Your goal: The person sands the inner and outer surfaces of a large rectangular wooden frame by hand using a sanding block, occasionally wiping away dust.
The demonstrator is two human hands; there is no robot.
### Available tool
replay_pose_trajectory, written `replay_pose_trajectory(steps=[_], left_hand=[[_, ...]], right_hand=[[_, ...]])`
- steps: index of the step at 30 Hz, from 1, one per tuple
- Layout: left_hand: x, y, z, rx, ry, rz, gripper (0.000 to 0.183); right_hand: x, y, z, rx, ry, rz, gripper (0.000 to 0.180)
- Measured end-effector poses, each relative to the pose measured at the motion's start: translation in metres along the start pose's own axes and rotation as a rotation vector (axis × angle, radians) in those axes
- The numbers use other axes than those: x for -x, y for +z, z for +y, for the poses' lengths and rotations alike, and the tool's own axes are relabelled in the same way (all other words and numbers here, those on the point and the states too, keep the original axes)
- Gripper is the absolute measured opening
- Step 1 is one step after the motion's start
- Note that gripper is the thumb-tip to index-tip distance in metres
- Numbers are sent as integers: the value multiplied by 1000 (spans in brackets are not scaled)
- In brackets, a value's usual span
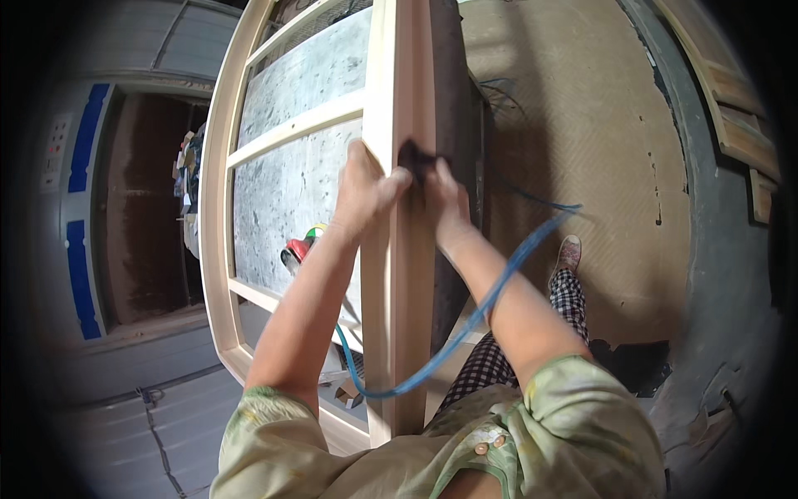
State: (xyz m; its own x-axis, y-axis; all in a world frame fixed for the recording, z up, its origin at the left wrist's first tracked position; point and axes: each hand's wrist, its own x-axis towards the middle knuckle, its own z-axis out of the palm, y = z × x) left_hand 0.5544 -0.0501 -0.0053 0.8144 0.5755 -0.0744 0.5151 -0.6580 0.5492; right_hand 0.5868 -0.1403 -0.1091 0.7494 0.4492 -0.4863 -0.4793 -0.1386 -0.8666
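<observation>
A pale wooden frame (380, 262) with crossbars lies before me on a grey speckled surface (299, 174). My left hand (368, 187) grips the frame's near rail, its thumb over the top edge. Against the rail's outer side, my right hand (446, 193) holds a dark, blurred pad or cloth (416, 159). Inside the frame, partly behind my left forearm, lies a red power tool (297, 249), perhaps a sander, with a green and yellow part. A blue air hose (461, 337) loops under my left arm and across my right forearm.
A small cardboard box (349, 393) stands beneath the frame's lower end. Wooden pieces (735, 125) are at the far right. To the left is a grey cabinet or machine (56, 249) with blue strips. The hose trails over the tan floor covering (617, 187) near my shoe.
</observation>
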Motion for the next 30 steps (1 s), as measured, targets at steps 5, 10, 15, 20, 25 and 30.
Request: replay_pose_trajectory(steps=[5,10,15,20,25,30], left_hand=[[64,5,16,57,-29,-79,52],[48,25,28,91,23,-123,54],[-7,13,37,3,-25,-56,56],[-42,20,49,-130,-76,-56,55],[-47,30,65,-40,-28,-118,64],[-113,25,68,-179,25,-21,58]], right_hand=[[22,-8,60,131,-551,100,28],[-118,-60,-73,-67,-184,213,42],[-51,-16,14,293,-525,125,24],[-58,-26,11,462,-831,233,28],[-166,-63,-101,-81,-145,166,49],[-59,-13,38,409,-873,308,20]])
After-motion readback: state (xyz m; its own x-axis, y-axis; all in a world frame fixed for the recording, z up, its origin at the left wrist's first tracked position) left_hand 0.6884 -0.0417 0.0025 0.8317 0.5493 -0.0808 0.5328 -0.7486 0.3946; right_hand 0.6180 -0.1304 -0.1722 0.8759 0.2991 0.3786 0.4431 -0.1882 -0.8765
